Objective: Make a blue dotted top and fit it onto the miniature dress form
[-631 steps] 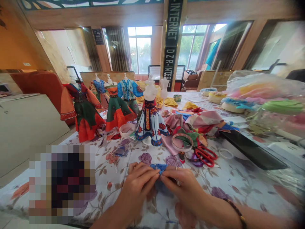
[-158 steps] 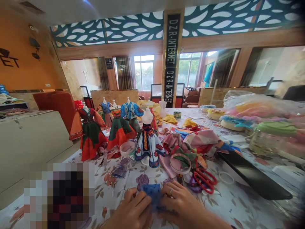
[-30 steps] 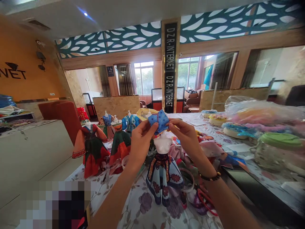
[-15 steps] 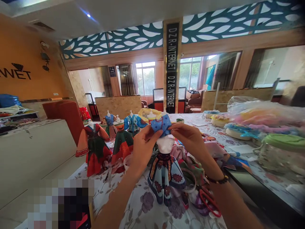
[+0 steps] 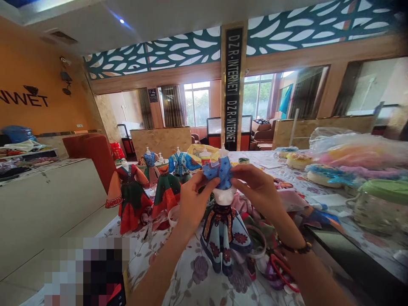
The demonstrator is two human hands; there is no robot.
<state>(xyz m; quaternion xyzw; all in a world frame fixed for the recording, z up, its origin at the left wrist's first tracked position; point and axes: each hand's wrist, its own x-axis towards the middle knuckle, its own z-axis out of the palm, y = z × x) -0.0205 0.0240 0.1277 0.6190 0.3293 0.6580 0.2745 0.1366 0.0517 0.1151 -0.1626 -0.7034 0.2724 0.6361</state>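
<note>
A small white mannequin (image 5: 224,196) stands upright in front of me, wearing a wide patterned doll skirt or trousers (image 5: 223,231) with a dark waistband. Over its upper body sits a blue doll top (image 5: 225,172) with little dark motifs; a band of white torso shows below the hem. My left hand (image 5: 196,197) pinches the top's left side between thumb and fingers. On the opposite side, my right hand (image 5: 256,185) grips the top's right edge. The fingertips behind the cloth are partly hidden.
Several dressed mannequins, one in a red and green dress (image 5: 134,199), stand to the left. Cloth pieces, a roll of tape (image 5: 258,242) and red-handled scissors (image 5: 282,272) lie on the right. Farther right are a black screen (image 5: 350,255) and a green-lidded jar (image 5: 379,208).
The blue top has come lower and lies flatter over the mannequin's chest, so less white torso shows. Both hands keep their hold on its sides. The view has shifted slightly.
</note>
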